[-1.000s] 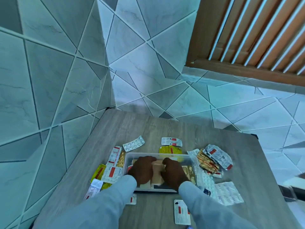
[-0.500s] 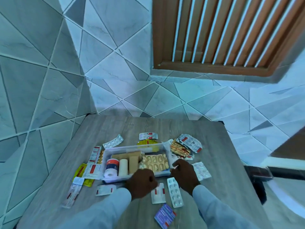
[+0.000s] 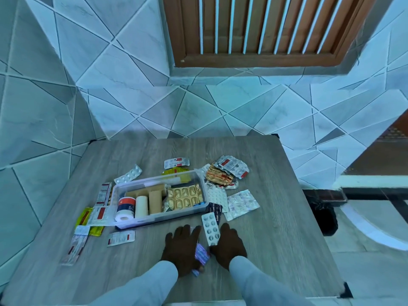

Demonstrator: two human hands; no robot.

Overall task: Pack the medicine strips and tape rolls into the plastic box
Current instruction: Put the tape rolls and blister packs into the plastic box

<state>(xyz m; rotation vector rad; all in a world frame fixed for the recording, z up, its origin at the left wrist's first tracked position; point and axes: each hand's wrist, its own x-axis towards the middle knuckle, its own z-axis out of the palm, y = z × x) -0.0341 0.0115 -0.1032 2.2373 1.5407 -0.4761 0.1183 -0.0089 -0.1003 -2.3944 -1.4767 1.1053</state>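
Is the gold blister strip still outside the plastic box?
No, the gold blister strip lies inside the plastic box, at its right end beside the tape rolls.

Person's wearing a long-sleeved top in a pale grey-blue, plain soft fabric, no cuffs or buttons showing. Both sleeves [image 3: 154, 281] are running right down to the wrists, and both bare hands [image 3: 181, 248] are sticking out, no gloves or rings.
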